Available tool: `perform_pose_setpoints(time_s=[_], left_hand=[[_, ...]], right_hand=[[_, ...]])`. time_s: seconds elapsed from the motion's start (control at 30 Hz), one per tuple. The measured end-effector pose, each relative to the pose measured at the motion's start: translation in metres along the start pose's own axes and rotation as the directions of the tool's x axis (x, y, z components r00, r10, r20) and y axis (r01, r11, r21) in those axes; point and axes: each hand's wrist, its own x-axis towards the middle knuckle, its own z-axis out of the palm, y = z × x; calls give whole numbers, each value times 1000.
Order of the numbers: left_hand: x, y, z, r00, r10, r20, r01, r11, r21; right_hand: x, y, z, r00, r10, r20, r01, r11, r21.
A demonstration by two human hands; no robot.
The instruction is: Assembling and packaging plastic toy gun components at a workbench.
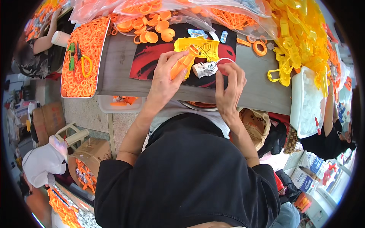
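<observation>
My left hand (166, 76) is closed around a tapered orange plastic housing (183, 64), held tilted above the dark red-and-black mat (146, 62). Thin dark wires run near the housing's upper end. Just right of it is a small white cylindrical part (204, 70) with a pale wire curving off it. The thumb and forefinger of my right hand (230, 83) close at the right end of this part; the exact contact is partly hidden. Behind both hands, a yellow moulded plastic shell (209, 48) lies on the mat.
At left, an orange-filled tray (81, 41) carries green-handled and yellow-handled cutters. Orange half-shells (151, 37) and bagged parts (235, 19) line the back. Yellow parts (300, 38) are heaped at right, beside a white tub (308, 102) of translucent pieces. Other people work at both sides.
</observation>
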Motion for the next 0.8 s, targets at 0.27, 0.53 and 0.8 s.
perform_pose_setpoints(time_s=[0.27, 0.53, 0.8], left_hand=[[-2, -12, 36, 951, 296, -89, -153, 703, 694], [1, -32, 7, 933, 355, 62, -346, 834, 429], [8, -29, 23, 938, 337, -77, -266, 846, 462]], right_hand=[[-4, -10, 24, 921, 383, -67, -389, 900, -196], [51, 14, -4, 877, 459, 144, -437, 885, -157], [57, 20, 7, 994, 21, 108, -12, 996, -83]])
